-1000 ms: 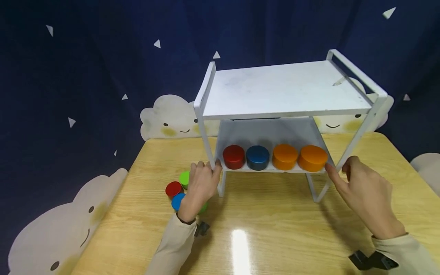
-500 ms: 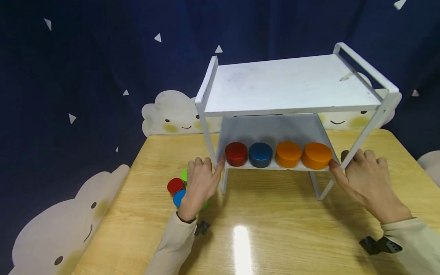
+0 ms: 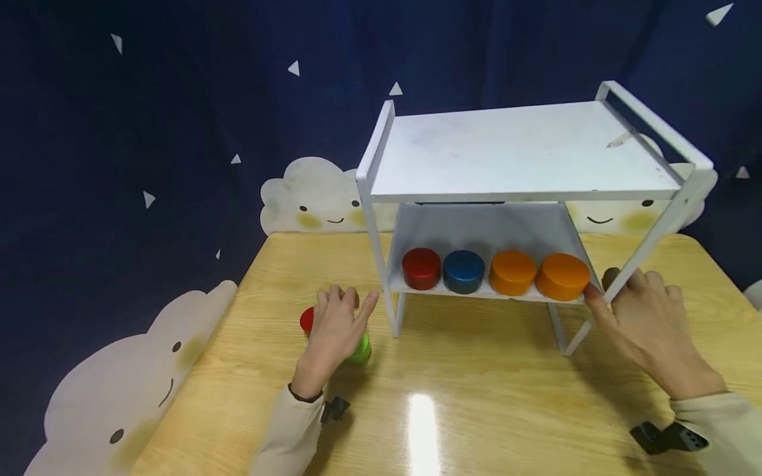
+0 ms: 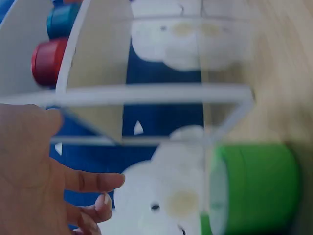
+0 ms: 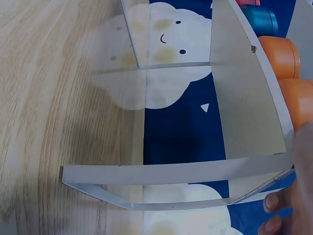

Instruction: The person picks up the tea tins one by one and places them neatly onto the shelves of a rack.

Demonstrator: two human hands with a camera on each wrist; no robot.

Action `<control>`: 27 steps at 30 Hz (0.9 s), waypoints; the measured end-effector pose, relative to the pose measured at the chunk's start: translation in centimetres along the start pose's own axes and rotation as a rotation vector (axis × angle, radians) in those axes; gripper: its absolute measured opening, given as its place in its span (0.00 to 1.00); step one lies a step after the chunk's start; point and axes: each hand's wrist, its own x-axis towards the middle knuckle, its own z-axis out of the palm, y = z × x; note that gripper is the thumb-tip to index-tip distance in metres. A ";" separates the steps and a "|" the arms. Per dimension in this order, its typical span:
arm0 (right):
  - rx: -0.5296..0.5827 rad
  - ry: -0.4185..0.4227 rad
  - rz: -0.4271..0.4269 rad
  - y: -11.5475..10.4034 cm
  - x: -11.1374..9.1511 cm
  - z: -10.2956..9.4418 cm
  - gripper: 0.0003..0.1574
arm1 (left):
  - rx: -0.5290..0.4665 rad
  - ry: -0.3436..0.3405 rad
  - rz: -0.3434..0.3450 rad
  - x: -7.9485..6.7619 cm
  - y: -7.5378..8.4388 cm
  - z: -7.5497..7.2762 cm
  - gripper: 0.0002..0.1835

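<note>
A white two-tier shelf rack [image 3: 524, 149] stands on the wooden table. Along the front of its lower tier sit a red round container [image 3: 421, 270], a blue one [image 3: 464, 272] and two orange ones [image 3: 512, 273]. My right hand [image 3: 655, 330] grips the rack at its front right leg, thumb by the lower tier's edge, fingers behind. Left of the rack, my left hand [image 3: 333, 337] is apart from it, thumb spread and fingers loosely bent, holding nothing. Beneath that hand, a red container [image 3: 306, 320] and a green container [image 3: 362, 349] show partly; others there are hidden.
The wooden table [image 3: 476, 383] spreads out in front of the rack. A dark blue curtain [image 3: 178, 99] with white triangles hangs behind. White cloud-shaped panels [image 3: 321, 198] with drawn faces line the table's back and left edges.
My left hand has let go of the rack's left leg and moved left and slightly down, over the loose containers. The right hand keeps its grip. The whole view has shifted slightly.
</note>
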 end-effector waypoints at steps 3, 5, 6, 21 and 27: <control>0.024 0.037 0.006 -0.2 0.5 0.2 0.26 | 0.018 0.025 -0.026 -0.7 -1.8 -0.4 0.28; 0.036 0.049 0.012 -0.2 0.7 0.2 0.27 | 0.038 0.027 -0.036 -1.3 -2.8 -0.5 0.26; 0.042 0.052 0.010 -0.2 0.7 0.2 0.27 | 0.045 0.024 -0.040 -1.7 -3.3 -0.5 0.25; 0.093 0.079 -0.022 -0.1 -0.1 0.7 0.27 | -0.071 -0.018 -0.161 -5.4 -6.9 1.1 0.31; 0.114 0.096 -0.040 0.0 0.3 0.7 0.28 | -0.078 0.057 -0.181 -4.9 -6.9 1.7 0.28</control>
